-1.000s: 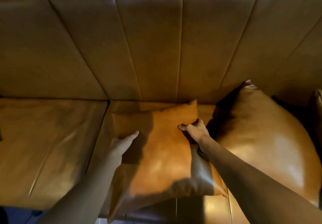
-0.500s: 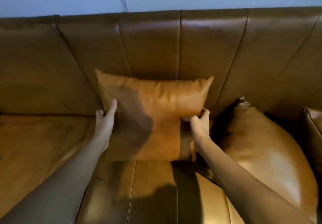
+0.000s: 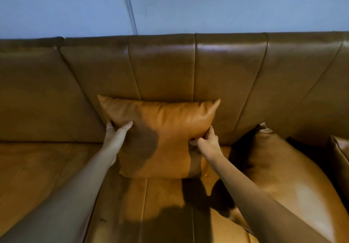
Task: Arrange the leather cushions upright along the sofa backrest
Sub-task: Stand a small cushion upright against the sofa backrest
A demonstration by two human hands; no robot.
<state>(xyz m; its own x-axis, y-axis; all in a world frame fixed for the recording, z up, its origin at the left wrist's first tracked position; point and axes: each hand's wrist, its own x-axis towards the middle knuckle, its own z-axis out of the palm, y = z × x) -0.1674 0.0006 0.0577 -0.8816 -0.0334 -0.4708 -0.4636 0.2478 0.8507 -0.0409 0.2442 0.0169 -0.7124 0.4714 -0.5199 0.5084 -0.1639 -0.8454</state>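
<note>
A small tan leather cushion [image 3: 166, 129] stands upright on the sofa seat, its back against the brown leather backrest [image 3: 162, 68]. My left hand [image 3: 117, 133] grips the cushion's left edge, thumb on the front face. My right hand [image 3: 207, 142] pinches its right edge low down. A larger tan cushion [image 3: 283, 178] leans against the backrest to the right, close beside the small one. Part of a third cushion [image 3: 340, 153] shows at the right edge.
The sofa seat [image 3: 37, 167] stretches bare to the left of the small cushion. A blue-grey wall [image 3: 207, 4] with a thin vertical line rises behind the backrest.
The small cushion went from lying flat on the seat to standing upright against the backrest. Both hands now grip its side edges more firmly, and the view has tilted upward.
</note>
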